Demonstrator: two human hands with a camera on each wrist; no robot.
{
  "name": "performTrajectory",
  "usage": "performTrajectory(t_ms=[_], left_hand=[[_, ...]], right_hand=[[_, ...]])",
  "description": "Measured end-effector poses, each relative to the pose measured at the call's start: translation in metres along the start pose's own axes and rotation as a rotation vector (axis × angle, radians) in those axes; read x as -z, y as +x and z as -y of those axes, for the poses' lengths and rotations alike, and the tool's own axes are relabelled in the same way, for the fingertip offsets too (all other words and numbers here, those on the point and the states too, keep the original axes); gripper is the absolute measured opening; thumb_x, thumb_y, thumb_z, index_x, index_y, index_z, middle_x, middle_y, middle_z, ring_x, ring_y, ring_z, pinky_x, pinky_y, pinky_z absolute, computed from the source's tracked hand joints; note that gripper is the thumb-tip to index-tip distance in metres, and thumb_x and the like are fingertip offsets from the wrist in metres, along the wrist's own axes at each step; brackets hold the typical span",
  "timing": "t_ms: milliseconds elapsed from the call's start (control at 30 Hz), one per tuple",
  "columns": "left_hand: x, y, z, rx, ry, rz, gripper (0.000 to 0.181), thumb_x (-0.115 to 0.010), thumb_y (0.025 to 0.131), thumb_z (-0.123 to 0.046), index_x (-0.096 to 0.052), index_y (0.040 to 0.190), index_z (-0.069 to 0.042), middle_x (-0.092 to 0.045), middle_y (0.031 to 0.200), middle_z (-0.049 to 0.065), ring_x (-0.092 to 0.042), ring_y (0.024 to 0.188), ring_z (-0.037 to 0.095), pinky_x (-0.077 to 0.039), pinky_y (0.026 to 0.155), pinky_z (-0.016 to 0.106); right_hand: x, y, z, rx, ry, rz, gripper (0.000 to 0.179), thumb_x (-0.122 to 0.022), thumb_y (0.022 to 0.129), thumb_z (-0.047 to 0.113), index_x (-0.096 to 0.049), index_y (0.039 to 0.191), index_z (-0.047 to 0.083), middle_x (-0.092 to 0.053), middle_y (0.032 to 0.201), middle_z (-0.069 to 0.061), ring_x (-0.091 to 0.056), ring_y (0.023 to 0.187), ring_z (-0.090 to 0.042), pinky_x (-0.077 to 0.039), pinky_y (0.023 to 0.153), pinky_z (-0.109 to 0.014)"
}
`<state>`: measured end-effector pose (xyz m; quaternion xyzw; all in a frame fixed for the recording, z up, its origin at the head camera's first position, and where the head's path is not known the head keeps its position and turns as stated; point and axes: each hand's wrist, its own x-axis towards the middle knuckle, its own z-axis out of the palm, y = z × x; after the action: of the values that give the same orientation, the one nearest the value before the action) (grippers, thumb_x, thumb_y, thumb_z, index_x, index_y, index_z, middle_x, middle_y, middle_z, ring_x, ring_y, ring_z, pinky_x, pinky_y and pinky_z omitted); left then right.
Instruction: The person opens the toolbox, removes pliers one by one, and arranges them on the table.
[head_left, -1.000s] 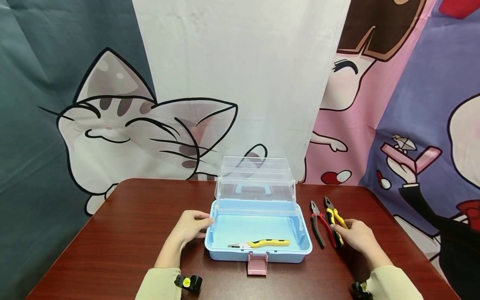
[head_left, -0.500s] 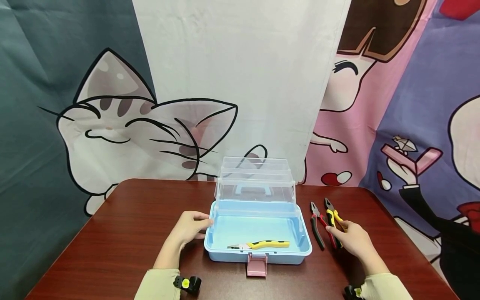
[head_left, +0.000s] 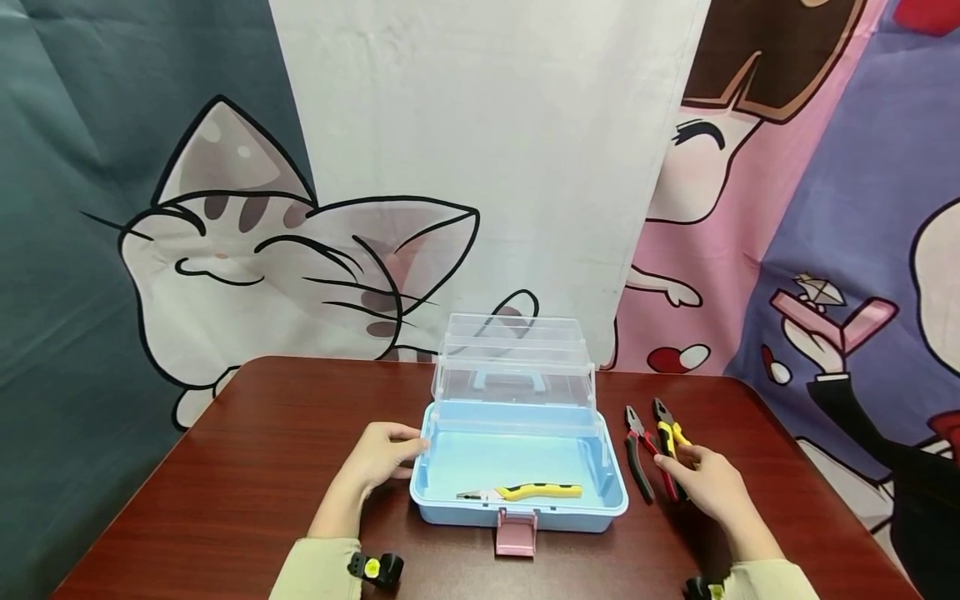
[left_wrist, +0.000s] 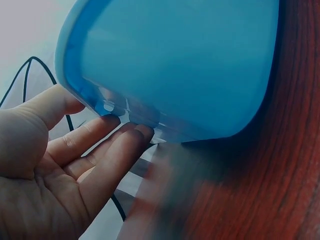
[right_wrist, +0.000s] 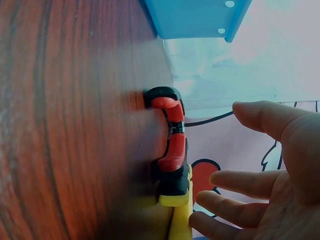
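A light blue toolbox point(head_left: 517, 515) sits on the table with its clear lid point(head_left: 525, 333) raised. My left hand point(head_left: 378, 454) holds its left side, thumb at the rim and fingers against the outer wall, as the left wrist view shows. Long-nose pliers with yellow handles point(head_left: 540, 492) lie in the box near its front. To the right of the box are red-and-black pliers point(head_left: 637, 446) and yellow-and-black pliers point(head_left: 663, 437), side by side. My right hand point(right_wrist: 265, 185) hovers by their handles, thumb and fingers spread, nothing between them.
A pink latch point(head_left: 516, 533) hangs down at the toolbox's front. The dark red wooden table point(head_left: 247, 467) extends left of the box. Behind it hangs a cloth backdrop point(head_left: 480, 150) printed with cartoon figures.
My right hand has shifted left, from the yellow-and-black pliers toward the red-and-black pair. The left hand stays at the toolbox. The head view has turned very slightly.
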<state>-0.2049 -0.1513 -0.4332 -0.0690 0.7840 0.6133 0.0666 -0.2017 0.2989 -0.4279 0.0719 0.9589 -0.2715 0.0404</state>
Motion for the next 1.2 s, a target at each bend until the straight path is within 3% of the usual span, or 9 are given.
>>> performTrajectory(t_ms=[467, 633, 933, 1200], left_hand=[[0.0, 0.0, 0.002, -0.003, 0.002, 0.009, 0.03, -0.071, 0.083, -0.012, -0.067, 0.107, 0.006, -0.067, 0.098, 0.014, -0.068, 0.084, 0.02, -0.059, 0.066, 0.04], [0.0, 0.0, 0.001, -0.008, 0.001, 0.009, 0.031, -0.071, 0.083, -0.012, -0.066, 0.108, 0.006, -0.067, 0.099, 0.015, -0.068, 0.084, 0.02, -0.059, 0.066, 0.039], [0.002, 0.0, 0.005, -0.025, -0.006, 0.024, 0.034, -0.072, 0.082, -0.014, -0.065, 0.109, 0.008, -0.067, 0.099, 0.016, -0.068, 0.083, 0.02, -0.059, 0.065, 0.039], [0.002, 0.002, 0.005, -0.026, -0.004, 0.032, 0.035, -0.071, 0.083, -0.014, -0.065, 0.11, 0.008, -0.067, 0.099, 0.016, -0.068, 0.084, 0.019, -0.059, 0.066, 0.038]], right_hand=[[0.001, -0.005, 0.001, -0.003, -0.001, -0.012, 0.084, -0.054, 0.089, 0.054, -0.041, 0.132, -0.017, -0.048, 0.127, -0.038, -0.048, 0.115, -0.051, -0.047, 0.088, -0.057], [0.0, -0.008, 0.009, 0.039, 0.002, -0.042, 0.079, -0.057, 0.088, 0.051, -0.045, 0.13, -0.015, -0.053, 0.124, -0.036, -0.051, 0.113, -0.049, -0.047, 0.088, -0.056], [-0.005, -0.016, 0.03, 0.108, 0.025, -0.051, 0.068, -0.064, 0.085, 0.049, -0.055, 0.126, -0.005, -0.063, 0.111, -0.026, -0.061, 0.095, -0.031, -0.052, 0.078, -0.047], [-0.004, -0.031, 0.046, 0.202, 0.039, -0.097, 0.064, -0.065, 0.085, 0.049, -0.058, 0.125, -0.001, -0.064, 0.118, -0.02, -0.063, 0.098, -0.028, -0.052, 0.079, -0.044]])
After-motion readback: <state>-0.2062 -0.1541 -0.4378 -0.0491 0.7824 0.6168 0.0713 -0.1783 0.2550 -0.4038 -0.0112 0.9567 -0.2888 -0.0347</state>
